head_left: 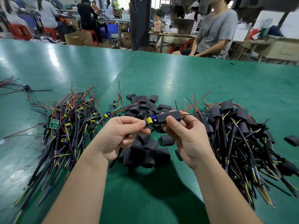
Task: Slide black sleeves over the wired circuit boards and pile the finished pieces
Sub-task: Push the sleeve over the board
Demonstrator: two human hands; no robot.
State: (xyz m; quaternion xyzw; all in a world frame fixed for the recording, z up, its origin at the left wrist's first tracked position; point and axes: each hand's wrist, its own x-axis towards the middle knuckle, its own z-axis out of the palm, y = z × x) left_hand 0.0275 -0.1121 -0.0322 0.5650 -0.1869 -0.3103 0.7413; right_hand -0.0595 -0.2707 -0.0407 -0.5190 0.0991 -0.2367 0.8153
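Observation:
My left hand (119, 135) pinches a small wired circuit board (150, 121) with a yellow capacitor and a blue part. A black sleeve (169, 118) sits partly over the board's right end, held by my right hand (184, 135); thin wires stick out of the sleeve to the right. Loose black sleeves (145, 152) lie heaped under and behind my hands. The bare wired boards (69, 126) are piled to the left. The sleeved pieces (239, 126) are piled to the right.
The green table (178, 78) stretches far ahead. One stray sleeve (292, 139) lies at the right edge, and a wire bundle (24, 88) at the far left. A seated person in a grey shirt (215, 29) is across the table; more workers sit in the background.

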